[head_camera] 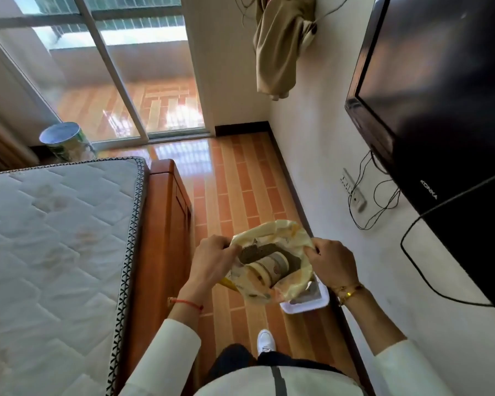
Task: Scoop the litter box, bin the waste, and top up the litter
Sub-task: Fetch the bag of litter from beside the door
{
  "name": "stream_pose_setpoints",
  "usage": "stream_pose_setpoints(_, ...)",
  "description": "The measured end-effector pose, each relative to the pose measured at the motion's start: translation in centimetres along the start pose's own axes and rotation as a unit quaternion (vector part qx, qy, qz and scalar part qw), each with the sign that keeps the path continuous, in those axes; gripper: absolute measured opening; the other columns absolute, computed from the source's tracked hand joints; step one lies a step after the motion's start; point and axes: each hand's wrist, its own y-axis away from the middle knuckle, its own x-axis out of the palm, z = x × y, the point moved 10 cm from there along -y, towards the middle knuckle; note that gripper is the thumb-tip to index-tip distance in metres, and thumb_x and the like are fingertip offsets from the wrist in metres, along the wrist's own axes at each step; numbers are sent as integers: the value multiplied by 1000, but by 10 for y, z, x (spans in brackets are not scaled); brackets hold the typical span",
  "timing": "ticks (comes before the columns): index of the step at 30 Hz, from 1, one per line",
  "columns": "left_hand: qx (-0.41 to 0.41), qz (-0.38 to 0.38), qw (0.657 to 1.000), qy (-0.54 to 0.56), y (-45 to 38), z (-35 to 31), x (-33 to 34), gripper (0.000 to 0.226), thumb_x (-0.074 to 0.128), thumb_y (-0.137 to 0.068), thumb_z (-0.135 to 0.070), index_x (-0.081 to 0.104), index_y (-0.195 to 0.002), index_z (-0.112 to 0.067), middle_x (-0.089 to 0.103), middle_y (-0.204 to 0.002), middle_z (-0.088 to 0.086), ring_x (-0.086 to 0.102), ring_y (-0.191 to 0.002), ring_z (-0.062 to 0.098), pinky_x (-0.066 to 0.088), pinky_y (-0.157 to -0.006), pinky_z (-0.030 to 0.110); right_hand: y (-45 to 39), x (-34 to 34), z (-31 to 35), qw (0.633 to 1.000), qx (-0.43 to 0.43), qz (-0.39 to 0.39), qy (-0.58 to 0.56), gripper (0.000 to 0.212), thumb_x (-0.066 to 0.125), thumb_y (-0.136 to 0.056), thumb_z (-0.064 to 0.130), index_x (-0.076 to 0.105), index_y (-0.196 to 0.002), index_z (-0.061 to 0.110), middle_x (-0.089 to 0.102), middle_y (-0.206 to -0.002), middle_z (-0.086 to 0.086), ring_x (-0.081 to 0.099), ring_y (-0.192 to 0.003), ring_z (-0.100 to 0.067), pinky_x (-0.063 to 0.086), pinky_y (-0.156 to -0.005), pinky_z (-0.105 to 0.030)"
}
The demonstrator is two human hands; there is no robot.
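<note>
The person stands between the mattress [55,224] and the wall, holding a yellow plastic bag [272,281] open above the tiled floor [235,178]. The left hand [215,257] pinches the bag's left rim, the right hand [330,261] pinches its right rim. Inside lie dark litter [257,250] and a cylindrical container [272,267]. The white litter box [306,304] sits on the floor just beneath the bag, against the wall.
</note>
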Motion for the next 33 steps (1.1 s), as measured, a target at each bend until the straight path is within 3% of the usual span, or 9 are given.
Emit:
stream_pose_setpoints(3, 3, -8, 1000, 4, -60, -18, -10, 23, 60, -82, -25, 71, -65, -14, 66, -57, -1, 58, -52, 18, 48, -51, 34, -62, -5, 7, 1000, 1, -2, 23, 27, 52, -92, 27, 59, -74, 9, 65, -69, -13, 50, -57, -27, 25, -45, -23)
stream_pose_setpoints(7, 15, 5, 1000, -3, -143, -40, -15, 23, 58, -83, -25, 71, -70, -12, 69, -64, 5, 58, -55, 21, 46, -54, 33, -134, -3, 10, 1000, 16, 1, 13, 24, 51, -93, 26, 61, -79, 9, 66, -73, -14, 55, -62, -29, 33, -51, -26)
stream_pose_setpoints(12, 38, 47, 998, -35, -253, -55, -10, 28, 57, -81, -27, 70, -66, -8, 68, -64, 13, 58, -58, 27, 39, -52, 31, -219, 12, 6, 998, 67, -4, -2, 28, 51, -92, 23, 43, -67, 16, 65, -75, -16, 43, -61, -26, 21, -47, -25)
stream_pose_setpoints(19, 94, 156, 980, -82, -388, -72, 13, 32, 52, -89, -28, 69, -65, -14, 68, -59, -1, 49, -46, 13, 34, -45, 23, -316, 46, -11, 983, 183, -26, 4, 28, 50, -93, 24, 40, -68, 15, 66, -81, -20, 46, -65, -33, 24, -52, -27)
stream_pose_setpoints(24, 141, 201, 963, -108, -463, -91, 34, 41, 52, -93, -26, 51, -52, -23, 54, -50, -9, 43, -43, 7, 29, -37, 12, -370, 69, -27, 970, 244, -26, 0, 27, 51, -93, 25, 47, -70, 11, 66, -85, -23, 45, -66, -36, 28, -58, -30)
stream_pose_setpoints(27, 147, 217, 956, -133, -502, -88, 53, 35, 50, -94, -26, 56, -60, -21, 52, -52, -7, 43, -44, 7, 29, -37, 13, -399, 89, -41, 965, 260, -16, 2, 26, 49, -94, 25, 57, -79, 5, 67, -86, -22, 54, -72, -38, 27, -57, -29)
stream_pose_setpoints(30, 140, 228, 957, -113, -538, -74, 83, 32, 51, -94, -26, 67, -68, -14, 53, -50, -9, 42, -41, 6, 31, -37, 12, -426, 113, -61, 964, 267, -6, 8, 26, 48, -95, 25, 58, -82, 6, 67, -86, -19, 46, -66, -31, 22, -52, -27)
stream_pose_setpoints(33, 136, 236, 956, -108, -571, -51, 123, 33, 52, -93, -27, 69, -69, -12, 55, -51, -6, 41, -41, 10, 29, -36, 13, -449, 150, -91, 964, 266, 6, 16, 27, 48, -96, 28, 48, -73, 13, 67, -84, -18, 45, -65, -30, 20, -49, -27)
